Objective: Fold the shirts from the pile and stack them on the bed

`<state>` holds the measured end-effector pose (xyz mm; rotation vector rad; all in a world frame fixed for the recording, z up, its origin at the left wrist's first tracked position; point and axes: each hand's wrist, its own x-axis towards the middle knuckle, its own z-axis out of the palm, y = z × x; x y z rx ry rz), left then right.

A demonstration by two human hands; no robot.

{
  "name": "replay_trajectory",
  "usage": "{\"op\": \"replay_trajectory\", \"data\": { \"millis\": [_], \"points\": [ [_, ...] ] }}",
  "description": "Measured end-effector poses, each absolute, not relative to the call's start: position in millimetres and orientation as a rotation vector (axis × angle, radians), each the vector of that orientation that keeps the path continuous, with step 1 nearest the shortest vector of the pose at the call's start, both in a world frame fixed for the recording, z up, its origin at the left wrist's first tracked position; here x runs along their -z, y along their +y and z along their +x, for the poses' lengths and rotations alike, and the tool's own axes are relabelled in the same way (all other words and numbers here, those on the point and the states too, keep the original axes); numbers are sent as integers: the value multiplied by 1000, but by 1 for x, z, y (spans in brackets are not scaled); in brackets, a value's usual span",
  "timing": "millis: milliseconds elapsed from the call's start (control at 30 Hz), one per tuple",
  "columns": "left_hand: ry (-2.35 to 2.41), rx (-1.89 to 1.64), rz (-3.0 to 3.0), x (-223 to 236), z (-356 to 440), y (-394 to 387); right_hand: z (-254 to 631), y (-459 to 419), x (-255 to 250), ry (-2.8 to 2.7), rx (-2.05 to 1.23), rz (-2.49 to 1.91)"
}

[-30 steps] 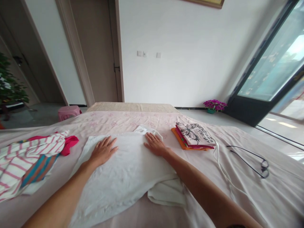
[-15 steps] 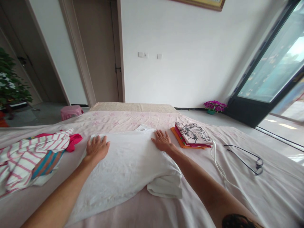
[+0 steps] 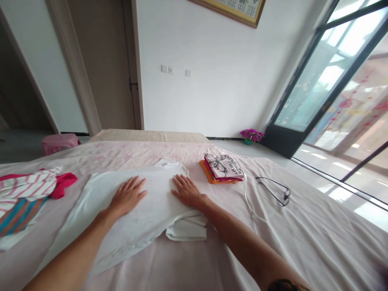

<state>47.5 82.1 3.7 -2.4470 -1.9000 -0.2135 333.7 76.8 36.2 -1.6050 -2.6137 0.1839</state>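
Observation:
A white shirt (image 3: 151, 202) lies spread on the pink sheet of the bed, its collar at the far side. One folded-over part of it, perhaps a sleeve, bunches at the near right. My left hand (image 3: 128, 195) rests flat on the middle of the cloth, fingers stretched forward. Near the collar, on the right part of the shirt, my right hand (image 3: 187, 190) also lies flat with its fingers spread. Neither hand grips the fabric.
Right of the shirt sits a stack of folded clothes (image 3: 222, 167) with a butterfly print on top. A white cord (image 3: 249, 200) and eyeglasses (image 3: 280, 193) lie beyond it. Striped clothes (image 3: 27, 194) are heaped at left. A pink stool (image 3: 60, 144) stands behind the bed.
My left hand has slid inward over the shirt, nearer to my right hand, which still lies flat by the collar. The view has turned to the right.

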Motion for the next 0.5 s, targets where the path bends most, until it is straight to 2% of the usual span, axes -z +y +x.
{"op": "replay_trajectory", "data": {
  "millis": [233, 367, 500],
  "points": [
    [-1952, 233, -2359, 6, 25, 85, 382, 78, -81, -2434, -125, -1531],
    [-1960, 245, -2364, 9, 26, 86, 425, 112, -125, -2182, 182, -1664],
    [-1953, 255, -2374, 11, 23, 89, 461, 146, -138, -2080, 240, -1974]
  ]
}}
